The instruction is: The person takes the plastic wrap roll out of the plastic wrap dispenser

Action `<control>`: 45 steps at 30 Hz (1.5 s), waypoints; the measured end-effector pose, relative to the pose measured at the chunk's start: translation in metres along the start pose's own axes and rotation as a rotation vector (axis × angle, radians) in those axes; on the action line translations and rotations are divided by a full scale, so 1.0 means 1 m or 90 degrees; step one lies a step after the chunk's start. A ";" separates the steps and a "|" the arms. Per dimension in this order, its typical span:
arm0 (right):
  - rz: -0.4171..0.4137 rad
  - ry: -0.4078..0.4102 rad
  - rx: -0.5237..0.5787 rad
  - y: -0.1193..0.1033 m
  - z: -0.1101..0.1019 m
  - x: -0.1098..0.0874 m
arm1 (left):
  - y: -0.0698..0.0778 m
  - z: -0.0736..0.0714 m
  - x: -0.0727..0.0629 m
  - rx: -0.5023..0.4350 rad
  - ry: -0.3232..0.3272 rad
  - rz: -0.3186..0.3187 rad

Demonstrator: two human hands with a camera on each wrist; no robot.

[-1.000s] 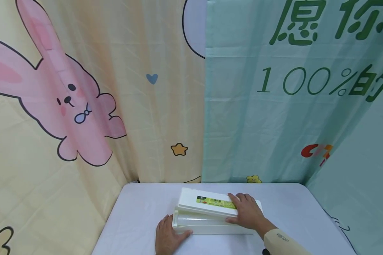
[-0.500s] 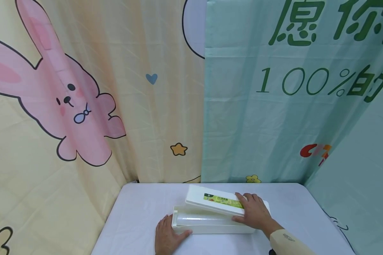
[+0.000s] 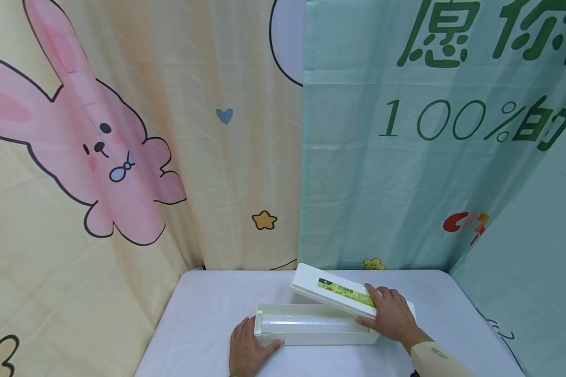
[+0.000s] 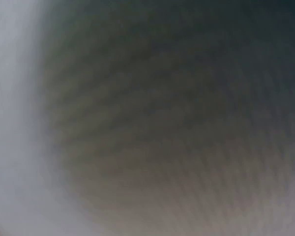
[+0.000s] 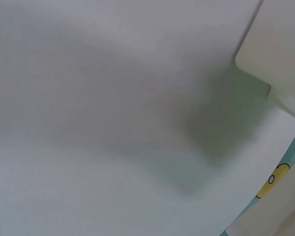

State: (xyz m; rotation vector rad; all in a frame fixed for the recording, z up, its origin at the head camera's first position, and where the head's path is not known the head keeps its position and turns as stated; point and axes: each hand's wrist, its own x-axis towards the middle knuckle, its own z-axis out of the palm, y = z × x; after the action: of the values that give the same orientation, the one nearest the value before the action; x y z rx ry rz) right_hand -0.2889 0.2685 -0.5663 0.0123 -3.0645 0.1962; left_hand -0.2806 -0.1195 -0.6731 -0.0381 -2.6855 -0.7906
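A long white box [image 3: 316, 339] lies on the table in the head view, with a roll of clear plastic film [image 3: 306, 323] inside. My left hand [image 3: 250, 350] grips the box's left end, thumb along the front and fingers at the side. My right hand [image 3: 390, 317] holds the white lid [image 3: 308, 277], thumb at its near edge and fingers over its top. The lid, with a yellow-green label [image 3: 344, 292], is tilted and set askew over the box's right part. A white plastic corner [image 5: 275, 44] shows in the right wrist view; the left wrist view is a dark blur.
A white-covered table [image 3: 193, 324] bears the box. Behind it hang a cream curtain [image 3: 236, 173] with a pink rabbit [image 3: 118, 199] and a pale green curtain [image 3: 349, 199] with printed characters.
My right hand has moved the lid rightward and turned it, its left end swinging up and back. More of the film roll shows. My left hand and the box have stayed in place.
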 end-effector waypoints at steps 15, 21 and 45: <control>0.043 0.005 0.001 0.029 -0.002 -0.009 | -0.002 0.005 0.002 0.009 0.022 0.011; 0.053 -0.006 0.010 0.038 -0.002 -0.014 | -0.003 0.005 0.001 0.001 0.013 0.003; 0.146 -0.032 0.025 0.080 0.008 -0.034 | 0.000 0.000 0.001 0.003 -0.006 -0.008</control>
State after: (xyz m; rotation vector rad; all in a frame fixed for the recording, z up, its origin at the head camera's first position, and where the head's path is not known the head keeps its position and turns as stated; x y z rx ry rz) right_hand -0.2570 0.3474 -0.5866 -0.3388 -3.1065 0.2732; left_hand -0.2812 -0.1198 -0.6733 -0.0248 -2.6984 -0.7898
